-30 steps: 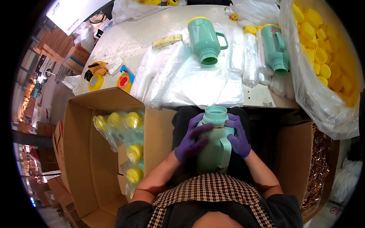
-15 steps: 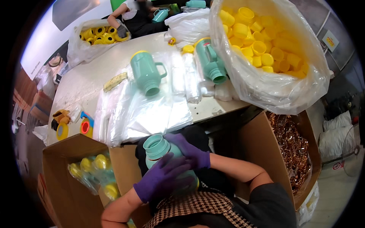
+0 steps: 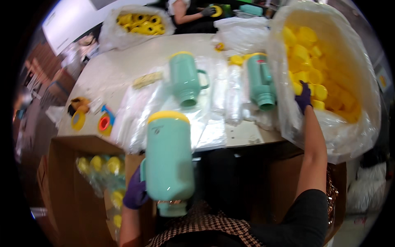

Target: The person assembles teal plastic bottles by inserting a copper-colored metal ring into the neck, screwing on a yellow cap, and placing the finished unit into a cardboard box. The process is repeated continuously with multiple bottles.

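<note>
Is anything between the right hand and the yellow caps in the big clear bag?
Nothing visible. The right hand is already inside the open mouth of the clear bag, resting on the yellow caps. The bag's plastic wall lies under the forearm, not between hand and caps.

Small packing workshop or factory assembly line. Big clear bag of yellow caps (image 3: 329, 82) sitting at right of frame. Identical mint-green flasks (image 3: 184, 80) lying on white surface (image 3: 123, 70) among plastic sleeves (image 3: 144, 107). Cardboard carton (image 3: 61, 164) filling up at lower left. Tape rolls (image 3: 105, 122) waiting at left. Another worker (image 3: 189, 14) handling caps at top.
</note>
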Tool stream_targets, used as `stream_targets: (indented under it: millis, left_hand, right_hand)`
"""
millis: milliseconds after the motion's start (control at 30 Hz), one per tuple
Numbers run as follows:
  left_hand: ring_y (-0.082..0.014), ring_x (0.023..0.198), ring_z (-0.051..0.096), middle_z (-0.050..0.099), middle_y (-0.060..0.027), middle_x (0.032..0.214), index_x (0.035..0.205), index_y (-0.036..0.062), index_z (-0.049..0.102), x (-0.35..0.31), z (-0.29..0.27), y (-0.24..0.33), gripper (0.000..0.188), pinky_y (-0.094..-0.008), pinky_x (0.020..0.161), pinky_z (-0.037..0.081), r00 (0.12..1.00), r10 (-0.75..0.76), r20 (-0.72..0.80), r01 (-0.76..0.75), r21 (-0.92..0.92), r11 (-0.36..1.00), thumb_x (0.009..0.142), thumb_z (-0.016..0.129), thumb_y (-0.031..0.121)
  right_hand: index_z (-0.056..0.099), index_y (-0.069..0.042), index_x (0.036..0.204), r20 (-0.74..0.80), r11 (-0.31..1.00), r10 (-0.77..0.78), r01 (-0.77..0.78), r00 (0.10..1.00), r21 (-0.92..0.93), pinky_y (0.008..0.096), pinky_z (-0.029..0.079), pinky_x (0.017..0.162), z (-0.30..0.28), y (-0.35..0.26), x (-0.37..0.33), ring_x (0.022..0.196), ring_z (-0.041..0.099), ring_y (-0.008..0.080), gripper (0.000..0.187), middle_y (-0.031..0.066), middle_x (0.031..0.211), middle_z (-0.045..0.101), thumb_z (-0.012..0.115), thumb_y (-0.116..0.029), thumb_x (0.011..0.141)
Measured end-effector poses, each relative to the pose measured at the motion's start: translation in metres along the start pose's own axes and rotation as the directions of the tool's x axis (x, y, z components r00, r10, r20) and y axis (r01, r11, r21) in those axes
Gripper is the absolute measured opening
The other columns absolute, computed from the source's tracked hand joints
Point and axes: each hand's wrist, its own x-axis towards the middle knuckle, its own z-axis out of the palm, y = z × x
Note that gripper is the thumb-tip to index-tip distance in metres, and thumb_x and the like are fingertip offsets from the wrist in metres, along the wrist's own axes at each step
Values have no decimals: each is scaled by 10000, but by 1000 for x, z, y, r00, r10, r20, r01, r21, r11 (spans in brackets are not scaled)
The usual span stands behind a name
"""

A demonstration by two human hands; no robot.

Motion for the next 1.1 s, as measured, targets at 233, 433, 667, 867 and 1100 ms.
stream_targets:
  millis: [233,433,667,867,1100]
  left_hand:
    - [-407,1132,600,608,-244,1237,1132,-8,659,-14,47,25,337,-428,984,461,895,-231,-382,205,-108,973,831,626,140]
    - [-352,1062,624,636,-213,1138,1185,-8,621,7,61,44,335,-395,911,493,808,-325,-491,305,-123,944,900,624,166]
    - [-252,1026,621,615,-136,1161,1279,-12,502,18,46,83,440,-347,877,512,775,-546,-318,-27,-880,474,962,611,273]
    - [-288,1031,645,608,-137,1205,1286,63,501,-71,88,35,488,-370,863,535,945,-308,113,323,-489,811,877,692,249]
    - [-340,1077,637,615,-161,1195,1300,75,517,-40,100,43,485,-417,908,529,971,-218,99,239,-340,909,852,683,160]
  right_hand:
    - [550,-36,1253,-456,827,439,-150,774,542,401,423,1028,-47,-6,-18,1172,523,286,586,139,1218,563,826,-227,773]
    - [328,-15,1440,-244,619,-104,255,964,743,451,441,1034,-194,-291,-196,1258,473,307,905,190,1415,398,827,-357,767]
    - [231,-19,1501,134,160,-355,-82,925,984,473,304,1105,-172,-399,-387,1267,442,357,1068,214,1393,424,836,-444,730]
    - [631,-4,989,464,59,153,-476,873,877,265,491,793,-129,-334,-310,836,571,104,75,34,917,632,621,-65,946]
    - [709,-128,892,219,610,-614,280,758,741,393,497,815,1,-459,-190,869,601,302,236,100,907,630,789,-221,689]
